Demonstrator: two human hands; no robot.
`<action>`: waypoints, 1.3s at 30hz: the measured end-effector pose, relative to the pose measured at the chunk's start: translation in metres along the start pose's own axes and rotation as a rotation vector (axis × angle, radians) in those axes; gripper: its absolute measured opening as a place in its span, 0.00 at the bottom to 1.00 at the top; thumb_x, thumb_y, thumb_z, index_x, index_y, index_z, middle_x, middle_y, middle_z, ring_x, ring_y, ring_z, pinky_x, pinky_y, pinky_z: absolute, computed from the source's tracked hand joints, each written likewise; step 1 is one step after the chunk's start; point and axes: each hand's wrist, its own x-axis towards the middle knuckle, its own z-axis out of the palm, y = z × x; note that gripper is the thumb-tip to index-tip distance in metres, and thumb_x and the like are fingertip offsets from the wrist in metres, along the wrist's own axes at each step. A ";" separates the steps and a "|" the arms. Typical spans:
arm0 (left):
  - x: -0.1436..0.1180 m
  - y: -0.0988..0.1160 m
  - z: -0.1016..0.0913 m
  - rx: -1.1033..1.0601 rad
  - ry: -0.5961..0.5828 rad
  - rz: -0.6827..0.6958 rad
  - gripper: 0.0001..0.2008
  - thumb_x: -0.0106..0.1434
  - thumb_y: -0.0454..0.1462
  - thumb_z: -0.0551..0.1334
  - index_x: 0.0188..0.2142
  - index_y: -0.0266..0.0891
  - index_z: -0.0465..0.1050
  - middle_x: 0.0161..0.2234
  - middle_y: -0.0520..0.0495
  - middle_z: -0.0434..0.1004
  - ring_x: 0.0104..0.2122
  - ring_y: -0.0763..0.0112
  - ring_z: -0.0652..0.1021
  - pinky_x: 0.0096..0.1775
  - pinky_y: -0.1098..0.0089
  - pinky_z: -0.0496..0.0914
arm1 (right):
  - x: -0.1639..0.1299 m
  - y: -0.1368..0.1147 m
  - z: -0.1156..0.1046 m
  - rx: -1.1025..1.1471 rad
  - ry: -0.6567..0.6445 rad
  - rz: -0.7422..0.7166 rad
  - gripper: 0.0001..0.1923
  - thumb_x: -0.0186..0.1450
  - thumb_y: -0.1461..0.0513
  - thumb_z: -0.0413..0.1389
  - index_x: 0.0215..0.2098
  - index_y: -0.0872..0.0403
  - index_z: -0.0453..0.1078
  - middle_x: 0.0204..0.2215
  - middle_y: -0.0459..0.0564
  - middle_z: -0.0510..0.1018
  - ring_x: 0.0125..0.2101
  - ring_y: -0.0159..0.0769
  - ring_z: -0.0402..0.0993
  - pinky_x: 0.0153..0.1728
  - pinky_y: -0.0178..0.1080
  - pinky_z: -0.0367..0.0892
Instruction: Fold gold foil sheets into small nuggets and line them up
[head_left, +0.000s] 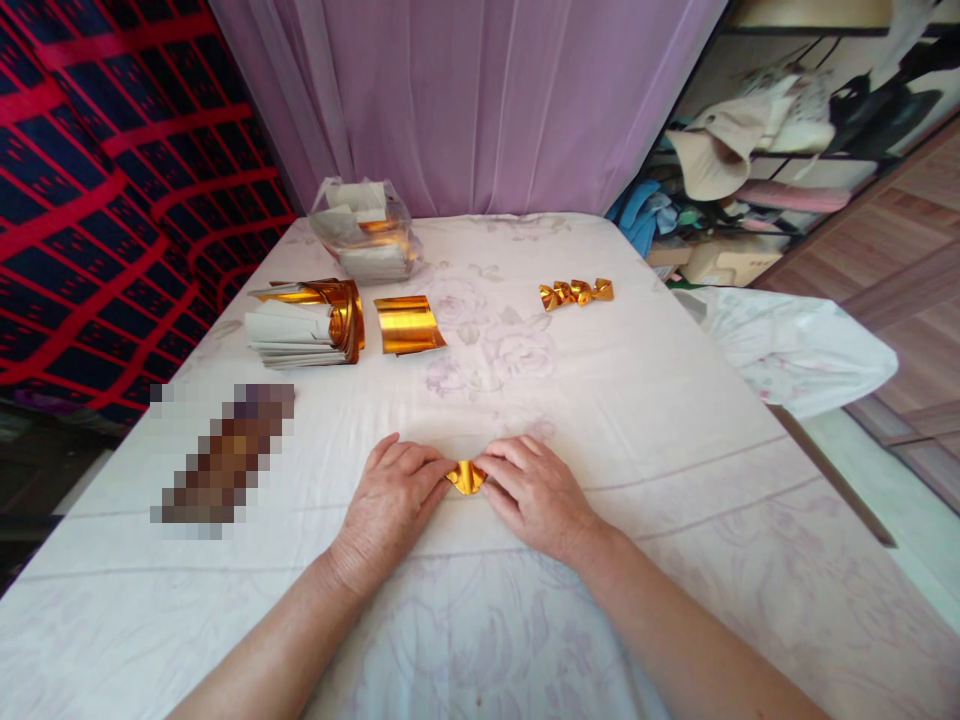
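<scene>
A small folded piece of gold foil paper (pixel 466 478) sits between my two hands, low over the near middle of the table. My left hand (pixel 397 490) pinches its left end between thumb and fingers. At the opposite end, my right hand (pixel 534 492) grips it the same way. The fingertips cover both ends, so only the fanned, shiny middle shows. Farther off lie several finished-looking gold foil folds (pixel 576 293) in a short row. Flat gold foil sheets (pixel 409 325) lie left of centre, beside a thick curled stack of foil paper (pixel 307 325).
A clear plastic bag (pixel 364 230) holding more foil paper stands at the table's back left. A blurred-out item (pixel 225 455) lies on the left. The table has a white floral cloth (pixel 675 420). Shelves (pixel 780 150) with caps and clothes stand beyond its right edge; a purple curtain (pixel 480 110) hangs behind.
</scene>
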 end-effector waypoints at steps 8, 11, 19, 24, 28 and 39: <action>0.001 -0.003 0.002 -0.017 -0.024 0.024 0.09 0.68 0.37 0.59 0.44 0.44 0.76 0.38 0.48 0.78 0.38 0.64 0.75 0.52 0.54 0.64 | -0.001 0.006 -0.002 0.069 -0.026 -0.006 0.12 0.63 0.65 0.58 0.45 0.53 0.72 0.40 0.51 0.74 0.41 0.39 0.68 0.45 0.43 0.66; 0.001 -0.003 0.001 -0.039 -0.034 0.028 0.08 0.67 0.39 0.60 0.43 0.43 0.76 0.38 0.48 0.78 0.38 0.64 0.75 0.50 0.56 0.65 | 0.000 0.006 -0.001 0.055 -0.015 -0.012 0.10 0.64 0.64 0.58 0.44 0.53 0.73 0.39 0.51 0.75 0.40 0.39 0.69 0.44 0.43 0.67; 0.000 -0.003 0.001 -0.049 -0.010 0.025 0.08 0.65 0.39 0.62 0.43 0.42 0.77 0.38 0.47 0.78 0.38 0.64 0.75 0.48 0.56 0.66 | 0.001 0.007 0.000 0.006 0.026 -0.066 0.07 0.68 0.62 0.54 0.42 0.54 0.74 0.37 0.51 0.75 0.38 0.38 0.69 0.42 0.41 0.68; 0.001 0.000 0.002 -0.025 0.029 0.032 0.07 0.65 0.37 0.62 0.41 0.42 0.77 0.38 0.47 0.77 0.38 0.64 0.74 0.46 0.59 0.66 | 0.001 0.007 0.001 0.009 0.044 -0.057 0.08 0.69 0.62 0.54 0.40 0.53 0.74 0.37 0.51 0.75 0.38 0.37 0.69 0.42 0.41 0.68; 0.001 0.001 0.002 0.028 0.060 0.076 0.07 0.66 0.37 0.60 0.41 0.42 0.77 0.36 0.49 0.79 0.36 0.64 0.74 0.49 0.56 0.64 | 0.001 0.007 0.001 0.028 0.037 -0.046 0.07 0.68 0.61 0.54 0.41 0.52 0.74 0.38 0.51 0.75 0.39 0.38 0.69 0.42 0.42 0.68; 0.002 0.002 0.003 -0.048 0.001 0.052 0.10 0.68 0.39 0.57 0.39 0.41 0.77 0.34 0.48 0.77 0.35 0.65 0.73 0.44 0.59 0.66 | 0.000 0.012 0.001 0.092 0.043 -0.031 0.08 0.68 0.64 0.53 0.38 0.53 0.75 0.32 0.49 0.75 0.35 0.36 0.69 0.39 0.40 0.65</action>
